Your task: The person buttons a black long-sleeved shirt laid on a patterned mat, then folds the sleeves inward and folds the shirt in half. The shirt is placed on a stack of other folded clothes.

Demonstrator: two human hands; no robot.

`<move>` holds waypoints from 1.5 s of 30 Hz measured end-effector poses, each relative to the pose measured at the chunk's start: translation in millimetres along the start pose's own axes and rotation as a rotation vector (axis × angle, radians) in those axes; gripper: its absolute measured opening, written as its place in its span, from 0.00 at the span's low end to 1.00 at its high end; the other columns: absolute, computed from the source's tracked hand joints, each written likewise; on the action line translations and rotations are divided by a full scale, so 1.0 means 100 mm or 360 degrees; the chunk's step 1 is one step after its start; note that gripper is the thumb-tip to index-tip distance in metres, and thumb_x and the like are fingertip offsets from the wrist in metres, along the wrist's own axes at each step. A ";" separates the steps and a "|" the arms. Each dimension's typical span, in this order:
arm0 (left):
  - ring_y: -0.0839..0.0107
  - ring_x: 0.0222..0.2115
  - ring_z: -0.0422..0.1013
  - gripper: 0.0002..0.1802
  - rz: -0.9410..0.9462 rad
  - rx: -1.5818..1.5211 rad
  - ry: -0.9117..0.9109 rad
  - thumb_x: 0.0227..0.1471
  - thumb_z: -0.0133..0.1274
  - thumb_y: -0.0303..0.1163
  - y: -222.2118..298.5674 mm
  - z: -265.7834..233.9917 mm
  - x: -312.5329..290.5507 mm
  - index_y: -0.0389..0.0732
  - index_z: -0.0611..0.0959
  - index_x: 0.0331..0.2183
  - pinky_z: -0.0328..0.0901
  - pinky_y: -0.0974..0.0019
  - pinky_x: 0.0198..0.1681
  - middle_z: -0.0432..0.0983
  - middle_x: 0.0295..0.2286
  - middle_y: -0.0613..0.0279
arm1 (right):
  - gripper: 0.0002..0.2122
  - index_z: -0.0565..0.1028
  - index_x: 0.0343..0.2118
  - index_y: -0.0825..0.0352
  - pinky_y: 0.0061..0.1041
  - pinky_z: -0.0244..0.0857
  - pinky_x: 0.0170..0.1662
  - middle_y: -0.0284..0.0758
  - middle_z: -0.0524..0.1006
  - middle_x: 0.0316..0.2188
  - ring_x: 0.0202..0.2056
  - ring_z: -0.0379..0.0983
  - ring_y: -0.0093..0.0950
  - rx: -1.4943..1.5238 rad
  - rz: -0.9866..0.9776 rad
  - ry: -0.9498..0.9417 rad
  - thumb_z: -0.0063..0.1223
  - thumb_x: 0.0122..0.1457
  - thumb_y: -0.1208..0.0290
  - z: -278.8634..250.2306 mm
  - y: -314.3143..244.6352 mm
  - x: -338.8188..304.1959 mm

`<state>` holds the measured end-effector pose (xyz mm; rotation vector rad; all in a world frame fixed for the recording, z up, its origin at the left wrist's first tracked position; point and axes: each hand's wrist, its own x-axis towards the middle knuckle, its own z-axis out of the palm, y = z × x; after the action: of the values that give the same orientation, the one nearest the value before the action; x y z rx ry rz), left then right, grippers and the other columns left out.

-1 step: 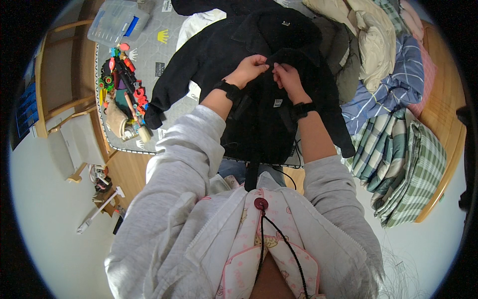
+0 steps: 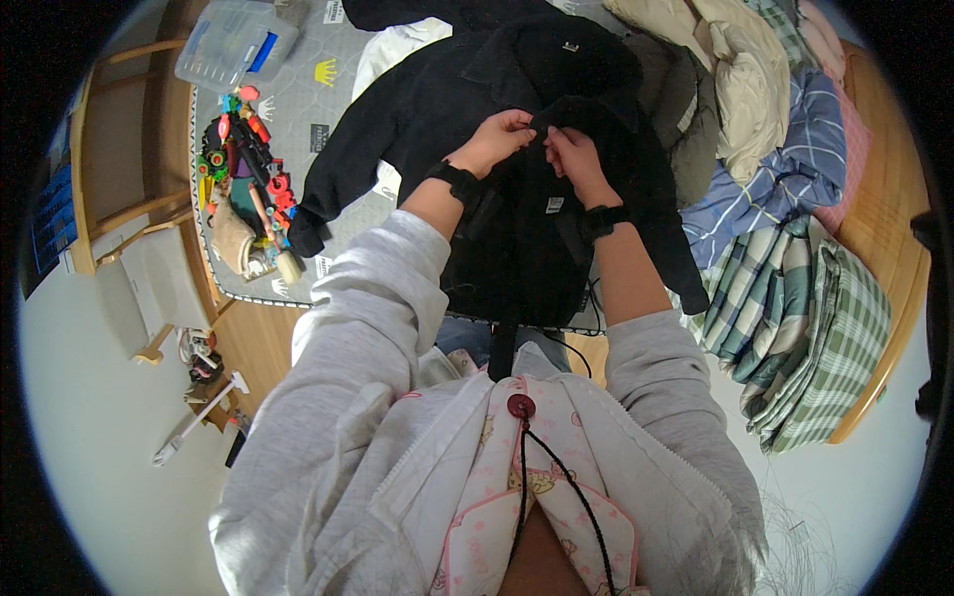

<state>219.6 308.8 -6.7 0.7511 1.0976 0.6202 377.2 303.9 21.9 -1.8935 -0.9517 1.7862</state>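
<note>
A black jacket [image 2: 427, 104] lies spread out before me on a grey patterned mattress [image 2: 303, 79], one sleeve reaching to the left and another down the right side. Near its upper middle, my left hand [image 2: 494, 142] pinches the edge of the jacket's front between thumb and fingers. Close beside it, my right hand [image 2: 574, 159] is closed on the same edge, the fingertips of both hands almost meeting. Whatever small part lies between the fingertips is too dark to make out. Below the right hand a small white label [image 2: 554, 206] shows on the black cloth.
Left of the jacket lies a heap of colourful toys [image 2: 243, 174], with a clear plastic box [image 2: 224, 48] beyond. A cream puffer jacket [image 2: 752, 104], a blue checked quilt [image 2: 770, 204] and green plaid bedding [image 2: 850, 328] are piled on the right, beside a curved wooden board [image 2: 889, 199].
</note>
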 end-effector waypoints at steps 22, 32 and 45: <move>0.70 0.36 0.65 0.12 -0.0013 0.0567 -0.0041 0.48 0.46 0.28 -0.55 0.14 -0.44 0.37 0.73 0.38 0.59 0.69 0.42 0.71 0.34 0.62 | 0.11 0.71 0.29 0.68 0.27 0.66 0.31 0.38 0.74 0.26 0.28 0.72 0.31 -0.0632 -0.0345 0.0266 0.58 0.46 0.67 0.15 1.05 -0.41; 0.71 0.39 0.65 0.18 -0.0027 0.0287 0.0116 0.51 0.42 0.30 -0.85 0.27 -0.73 0.35 0.72 0.44 0.58 0.72 0.45 0.71 0.37 0.61 | 0.10 0.70 0.34 0.68 0.26 0.65 0.34 0.36 0.74 0.29 0.31 0.72 0.30 -0.0505 -0.0772 0.0332 0.55 0.48 0.73 0.32 1.26 -0.69; 0.70 0.45 0.64 0.27 -0.0028 -0.0272 -0.0076 0.56 0.29 0.43 -0.75 0.44 -0.98 0.35 0.65 0.51 0.54 0.68 0.53 0.68 0.43 0.59 | 0.17 0.67 0.34 0.68 0.29 0.64 0.32 0.38 0.69 0.31 0.30 0.68 0.34 -0.0848 -0.1066 0.0943 0.57 0.47 0.62 0.33 1.18 -0.87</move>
<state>233.7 178.5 0.1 0.6052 0.9926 0.6691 373.4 155.3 1.0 -1.8727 -1.6480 0.5736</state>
